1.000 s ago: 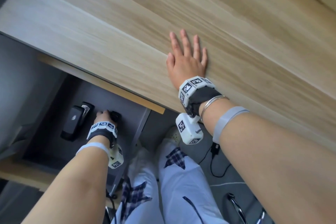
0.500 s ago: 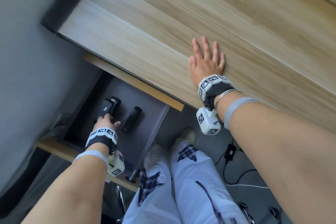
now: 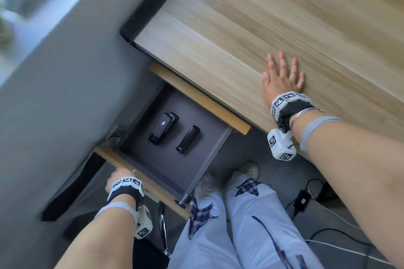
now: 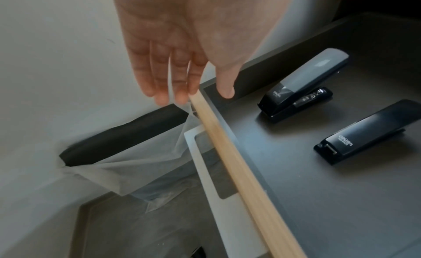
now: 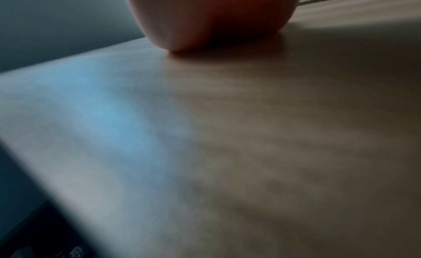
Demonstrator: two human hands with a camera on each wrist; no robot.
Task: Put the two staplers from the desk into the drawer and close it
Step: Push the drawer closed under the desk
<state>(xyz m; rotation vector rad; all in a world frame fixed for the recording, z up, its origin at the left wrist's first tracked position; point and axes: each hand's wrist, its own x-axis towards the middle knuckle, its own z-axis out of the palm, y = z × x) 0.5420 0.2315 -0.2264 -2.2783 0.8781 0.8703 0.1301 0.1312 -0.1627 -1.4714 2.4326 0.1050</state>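
Observation:
The grey drawer stands pulled out under the wooden desk. Two black staplers lie side by side on its floor, apart from each other: a bulkier stapler and a slim stapler. My left hand is at the left end of the drawer's wooden front. Its fingers are nearly straight on the outer side, the thumb over the inner side, and it holds nothing. My right hand lies flat on the desk top.
A bin lined with a clear bag stands below the drawer's left corner. A grey wall runs along the left. My legs are right of the drawer front. Cables and a power adapter lie on the floor.
My left hand let go of the slim stapler inside the drawer and drew back to the drawer's front edge. The right hand has stayed flat on the desk.

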